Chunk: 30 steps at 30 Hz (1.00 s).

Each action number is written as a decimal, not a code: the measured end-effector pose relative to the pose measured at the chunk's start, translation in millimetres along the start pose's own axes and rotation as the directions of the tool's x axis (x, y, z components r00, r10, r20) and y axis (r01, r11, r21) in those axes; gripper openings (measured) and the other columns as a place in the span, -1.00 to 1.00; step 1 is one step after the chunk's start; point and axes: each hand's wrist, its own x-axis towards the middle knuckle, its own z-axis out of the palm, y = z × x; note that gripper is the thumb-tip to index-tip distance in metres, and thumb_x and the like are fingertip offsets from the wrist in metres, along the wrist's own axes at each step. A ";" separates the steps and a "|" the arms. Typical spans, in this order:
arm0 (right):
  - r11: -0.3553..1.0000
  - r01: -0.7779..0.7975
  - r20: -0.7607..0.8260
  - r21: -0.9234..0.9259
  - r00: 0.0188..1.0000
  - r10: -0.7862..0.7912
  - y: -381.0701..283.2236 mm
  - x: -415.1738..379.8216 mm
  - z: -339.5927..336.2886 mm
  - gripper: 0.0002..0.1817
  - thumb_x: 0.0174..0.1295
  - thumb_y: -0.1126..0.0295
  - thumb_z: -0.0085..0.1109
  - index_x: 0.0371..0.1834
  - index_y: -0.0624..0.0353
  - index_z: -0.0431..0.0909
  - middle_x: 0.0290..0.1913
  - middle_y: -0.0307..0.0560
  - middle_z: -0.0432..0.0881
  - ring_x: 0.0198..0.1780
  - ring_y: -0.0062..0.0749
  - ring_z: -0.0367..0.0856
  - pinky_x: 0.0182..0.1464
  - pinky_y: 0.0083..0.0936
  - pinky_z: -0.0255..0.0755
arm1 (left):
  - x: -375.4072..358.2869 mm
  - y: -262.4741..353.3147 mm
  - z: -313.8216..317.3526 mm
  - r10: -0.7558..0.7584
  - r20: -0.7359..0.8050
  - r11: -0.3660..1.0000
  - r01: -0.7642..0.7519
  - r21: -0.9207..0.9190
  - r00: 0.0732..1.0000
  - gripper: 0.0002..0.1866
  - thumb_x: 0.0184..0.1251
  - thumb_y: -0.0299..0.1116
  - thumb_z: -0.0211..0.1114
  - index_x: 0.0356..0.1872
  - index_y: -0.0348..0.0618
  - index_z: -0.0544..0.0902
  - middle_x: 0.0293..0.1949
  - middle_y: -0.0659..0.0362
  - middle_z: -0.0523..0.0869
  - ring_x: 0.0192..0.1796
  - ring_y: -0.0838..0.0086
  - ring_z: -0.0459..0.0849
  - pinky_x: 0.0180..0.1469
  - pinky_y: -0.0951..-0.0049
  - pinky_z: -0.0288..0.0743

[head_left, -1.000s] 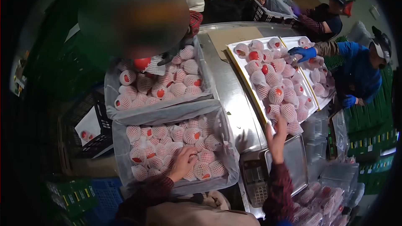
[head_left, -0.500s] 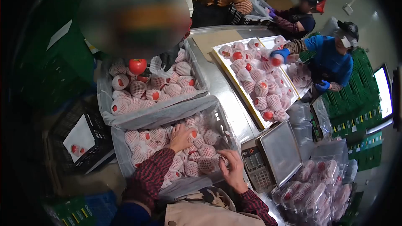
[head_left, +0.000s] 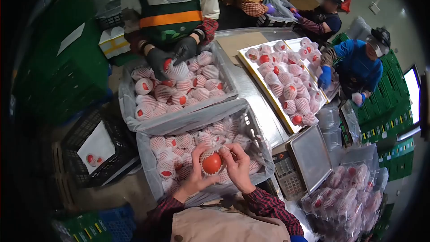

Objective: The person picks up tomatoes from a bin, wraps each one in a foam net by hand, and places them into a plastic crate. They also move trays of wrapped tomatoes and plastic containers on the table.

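Observation:
A red fruit [head_left: 212,163], partly wrapped in a white foam net, is held up above the near lined crate [head_left: 148,168]. My left hand [head_left: 195,174] grips it from the left, and my right hand [head_left: 234,163] pinches the net at its upper right. Beneath both hands lie many net-wrapped fruits [head_left: 165,168] in the crate.
Across from me a person in black gloves [head_left: 179,56] handles fruit over another lined crate [head_left: 163,125]. To the right are a foam tray [head_left: 264,96] of netted fruit, a scale [head_left: 310,157] and bagged fruit [head_left: 340,197]. A person in blue [head_left: 360,62] stands behind.
Both my hands have come together over the crate and raised a fruit. The opposite person's hands have closed in around a netted fruit. The whole view has shifted slightly.

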 end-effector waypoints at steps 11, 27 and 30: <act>0.780 -0.320 0.057 0.538 0.937 0.345 -9.3 13.8 -0.4 -0.82 0.57 0.30 0.17 -0.13 0.16 0.65 -0.22 -0.39 0.66 -0.22 -0.77 0.54 -0.14 -0.68 0.41 | -12.0 -2.5 -16.7 -0.445 0.142 0.421 0.346 -0.839 0.884 -0.32 0.42 -0.05 0.41 0.41 -0.24 0.44 0.22 0.06 0.62 0.33 0.35 0.56 0.45 0.20 0.40; 0.771 0.501 0.287 -0.394 0.864 -0.414 -57.5 -19.4 -8.2 -0.20 -0.02 0.36 0.60 0.39 0.16 0.51 0.27 0.07 0.52 0.26 0.00 0.48 0.27 -0.18 0.42 | 1.2 46.3 -8.7 -0.423 0.016 0.576 0.282 -0.767 0.906 -0.36 0.29 -0.32 0.53 0.30 -0.26 0.40 0.20 0.04 0.61 0.20 0.35 0.65 0.30 0.29 0.54; 0.751 0.512 0.300 -0.417 0.857 -0.418 -62.9 -20.2 -10.6 -0.18 -0.05 0.34 0.62 0.39 0.15 0.51 0.25 0.06 0.53 0.20 -0.01 0.49 0.22 -0.19 0.43 | -0.4 48.9 -9.6 -0.485 0.092 0.501 0.362 -0.786 0.870 -0.35 0.31 -0.23 0.51 0.30 -0.25 0.40 0.17 0.05 0.61 0.15 0.40 0.66 0.23 0.34 0.57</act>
